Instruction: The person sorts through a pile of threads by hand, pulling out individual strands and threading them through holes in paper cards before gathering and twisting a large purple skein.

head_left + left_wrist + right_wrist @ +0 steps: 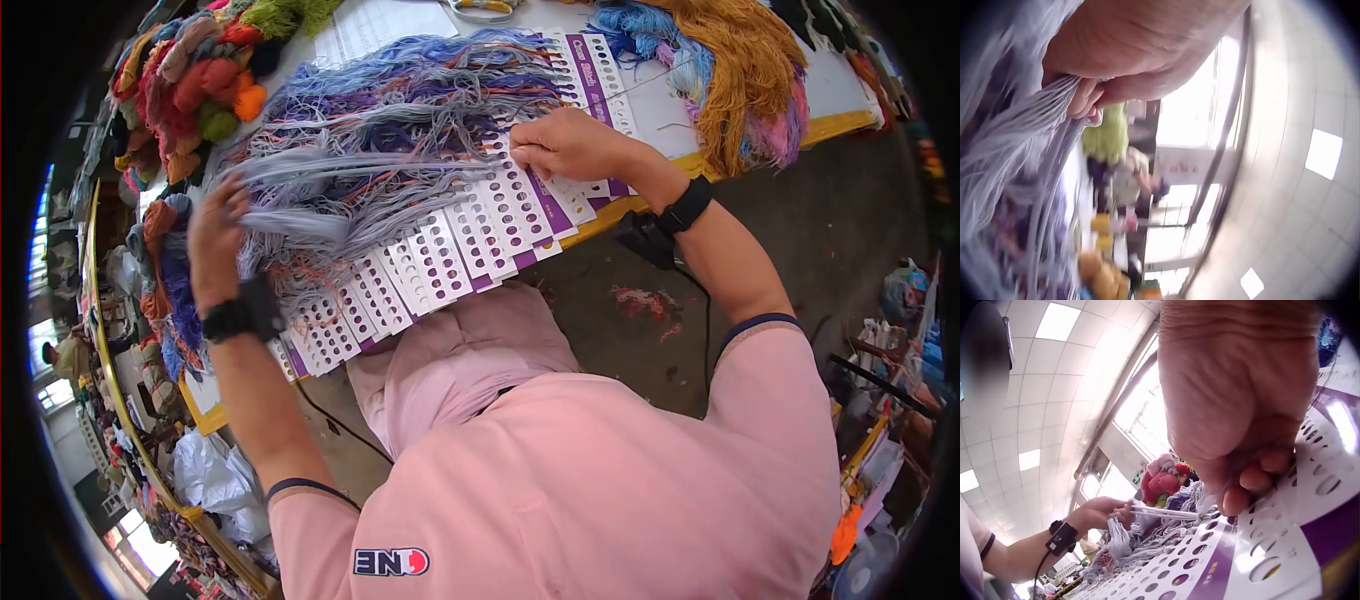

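My left hand point(215, 235) grips a bundle of pale grey embroidery thread point(335, 163) at the left, its fingers curled around the strands. In the left wrist view the thread point(1035, 119) fans out below the curled fingers. Those strands stretch to the right, toward a punched thread card point(1272, 550). My right hand point(575, 145) is at the card's row of holes, fingers bent, pinching the strands close to their card end. Beneath lie several overlapping white and purple cards point(435, 262), with blue, purple, grey and orange threads looped through their holes.
Colourful yarn bundles point(205, 85) are heaped at the table's back left. Ochre skeins point(735, 70) and blue skeins point(640, 40) lie at the back right. A yellow table edge point(835, 125) runs along the front. A white plastic bag point(215, 470) stands at lower left.
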Action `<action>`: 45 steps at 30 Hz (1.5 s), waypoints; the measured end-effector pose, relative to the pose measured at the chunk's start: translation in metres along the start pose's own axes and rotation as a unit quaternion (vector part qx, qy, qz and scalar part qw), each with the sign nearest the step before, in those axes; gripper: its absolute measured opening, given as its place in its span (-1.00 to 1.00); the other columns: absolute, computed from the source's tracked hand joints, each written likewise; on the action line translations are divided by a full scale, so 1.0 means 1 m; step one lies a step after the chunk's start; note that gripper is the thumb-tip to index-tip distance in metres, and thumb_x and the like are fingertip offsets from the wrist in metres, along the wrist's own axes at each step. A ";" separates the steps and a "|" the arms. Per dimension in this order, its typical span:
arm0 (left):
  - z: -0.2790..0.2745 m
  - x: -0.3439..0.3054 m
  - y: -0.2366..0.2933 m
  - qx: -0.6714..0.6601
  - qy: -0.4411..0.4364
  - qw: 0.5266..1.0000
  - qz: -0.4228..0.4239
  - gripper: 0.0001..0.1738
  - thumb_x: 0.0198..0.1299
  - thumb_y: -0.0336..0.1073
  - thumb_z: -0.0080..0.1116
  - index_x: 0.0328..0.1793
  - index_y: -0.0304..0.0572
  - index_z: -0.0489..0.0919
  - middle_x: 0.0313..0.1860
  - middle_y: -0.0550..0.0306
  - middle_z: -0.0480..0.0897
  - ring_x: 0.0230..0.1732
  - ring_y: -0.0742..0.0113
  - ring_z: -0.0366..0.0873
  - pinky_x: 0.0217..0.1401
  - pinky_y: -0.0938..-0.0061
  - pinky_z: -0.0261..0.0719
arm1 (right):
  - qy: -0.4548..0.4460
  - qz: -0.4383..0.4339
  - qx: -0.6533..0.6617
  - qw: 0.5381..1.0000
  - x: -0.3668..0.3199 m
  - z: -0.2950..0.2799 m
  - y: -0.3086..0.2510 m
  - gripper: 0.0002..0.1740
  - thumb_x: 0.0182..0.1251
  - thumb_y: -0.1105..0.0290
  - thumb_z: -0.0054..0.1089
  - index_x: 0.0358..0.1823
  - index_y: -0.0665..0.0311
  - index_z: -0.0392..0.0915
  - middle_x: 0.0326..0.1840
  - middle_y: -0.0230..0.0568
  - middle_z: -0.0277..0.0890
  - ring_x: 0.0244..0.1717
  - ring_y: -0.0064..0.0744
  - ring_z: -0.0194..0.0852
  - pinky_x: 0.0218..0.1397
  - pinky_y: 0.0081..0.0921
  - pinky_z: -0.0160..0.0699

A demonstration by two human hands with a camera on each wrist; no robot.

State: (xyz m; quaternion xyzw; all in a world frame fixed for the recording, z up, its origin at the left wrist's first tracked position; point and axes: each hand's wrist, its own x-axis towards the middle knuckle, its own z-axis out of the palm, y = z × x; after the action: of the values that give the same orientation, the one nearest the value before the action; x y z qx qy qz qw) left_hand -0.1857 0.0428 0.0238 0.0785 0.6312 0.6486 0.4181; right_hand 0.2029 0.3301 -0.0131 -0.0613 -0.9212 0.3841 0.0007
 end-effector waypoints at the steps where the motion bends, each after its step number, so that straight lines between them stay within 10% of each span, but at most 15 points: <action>1: -0.036 -0.001 0.011 0.070 0.105 0.991 0.044 -0.91 0.31 -0.40 0.11 -0.20 -0.27 0.58 -0.41 0.31 0.51 -0.60 0.69 0.23 -0.62 0.75 0.12 | 0.001 -0.003 -0.010 1.000 0.000 0.001 -0.001 -0.78 0.42 0.30 0.03 -0.34 0.25 0.56 -0.61 -0.33 0.57 -0.53 -0.38 0.56 -0.37 -0.41 0.44; 3: -0.075 -0.011 0.027 0.203 0.308 0.920 0.134 -0.83 0.31 -0.41 0.09 -0.07 -0.32 0.63 -0.31 0.20 0.63 -0.59 0.69 0.26 -0.62 0.77 0.13 | -0.020 0.025 -0.007 0.999 0.003 -0.001 -0.004 -0.75 0.38 0.24 0.05 -0.35 0.22 0.59 -0.58 -0.33 0.60 -0.45 -0.31 0.60 -0.30 -0.32 0.47; 7: 0.071 -0.077 -0.003 0.129 -0.022 0.986 0.100 -0.73 0.34 -0.25 0.12 -0.02 -0.31 0.63 -0.21 0.10 0.68 -0.59 0.71 0.22 -0.56 0.77 0.18 | -0.013 0.027 -0.067 0.997 0.006 -0.001 -0.017 -0.78 0.34 0.24 0.09 -0.34 0.21 0.59 -0.49 -0.22 0.62 -0.34 -0.15 0.62 -0.24 -0.21 0.49; 9: 0.122 -0.082 -0.043 -0.031 -0.183 0.983 0.010 -0.59 0.43 -0.22 0.02 0.22 -0.41 0.51 -0.03 0.01 0.65 -0.13 0.41 0.59 -0.07 0.56 0.58 | 0.028 0.017 -0.007 0.999 0.007 0.010 -0.021 -0.82 0.29 0.26 0.13 -0.29 0.21 0.59 -0.42 -0.12 0.62 -0.30 -0.02 0.60 -0.23 -0.16 0.49; 12: 0.169 -0.091 -0.084 -0.162 -0.258 0.950 -0.072 -0.50 0.47 -0.16 -0.08 0.36 -0.38 0.41 0.22 -0.08 0.55 0.21 0.17 0.53 0.31 0.25 0.48 | 0.084 0.017 -0.098 0.992 0.008 0.028 -0.028 -0.80 0.26 0.28 0.19 -0.22 0.24 0.60 -0.40 -0.15 0.63 -0.34 -0.17 0.63 -0.24 -0.24 0.52; 14: 0.186 -0.093 -0.095 -0.208 -0.239 0.943 -0.100 -0.48 0.49 -0.13 -0.13 0.40 -0.36 0.37 0.30 -0.08 0.50 0.29 0.13 0.47 0.38 0.14 0.42 | 0.124 0.041 0.064 0.989 0.013 0.038 -0.043 -0.81 0.31 0.35 0.18 -0.16 0.32 0.57 -0.42 -0.25 0.58 -0.35 -0.43 0.56 -0.30 -0.39 0.50; 22: 0.178 -0.099 -0.100 -0.198 -0.281 0.934 -0.092 -0.47 0.50 -0.11 -0.16 0.42 -0.34 0.35 0.28 -0.04 0.51 0.21 0.16 0.52 0.23 0.06 0.55 | 0.054 0.109 0.572 0.811 0.023 0.074 -0.088 -0.81 0.40 0.31 0.20 -0.16 0.29 0.54 -0.27 -0.37 0.53 -0.26 -0.64 0.52 -0.12 -0.57 0.64; 28: 0.178 -0.105 -0.101 -0.201 -0.285 0.932 -0.094 -0.46 0.50 -0.10 -0.14 0.42 -0.35 0.34 0.27 -0.01 0.52 0.17 0.17 0.55 0.21 0.05 0.56 | 0.094 0.119 0.532 0.833 0.021 0.076 -0.106 -0.83 0.41 0.30 0.20 -0.20 0.26 0.52 -0.35 -0.50 0.43 -0.37 -0.74 0.37 -0.12 -0.60 0.63; 38: 0.160 -0.106 -0.096 -0.197 -0.296 0.930 -0.096 -0.46 0.51 -0.10 -0.17 0.45 -0.29 0.30 0.22 0.02 0.54 0.12 0.23 0.57 0.22 0.07 0.55 | 0.070 0.108 0.657 0.742 0.013 0.078 -0.090 -0.86 0.49 0.35 0.06 -0.16 0.27 0.50 -0.27 -0.35 0.58 -0.36 -0.64 0.50 -0.18 -0.67 0.61; 45: 0.169 -0.115 -0.099 -0.186 -0.260 0.942 -0.105 -0.51 0.49 -0.11 -0.13 0.37 -0.31 0.38 0.15 0.04 0.58 0.08 0.25 0.59 0.08 0.11 0.63 | 0.109 0.140 0.547 0.818 0.020 0.078 -0.118 -0.86 0.46 0.32 0.11 -0.12 0.23 0.49 -0.26 -0.40 0.55 -0.31 -0.68 0.47 -0.18 -0.58 0.67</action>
State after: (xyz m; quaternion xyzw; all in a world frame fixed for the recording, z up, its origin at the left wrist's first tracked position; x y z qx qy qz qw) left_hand 0.0380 0.0821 0.0175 0.0984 0.3735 0.6634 0.6408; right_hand 0.1659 0.1951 0.0144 -0.2203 -0.5354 0.8113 0.0812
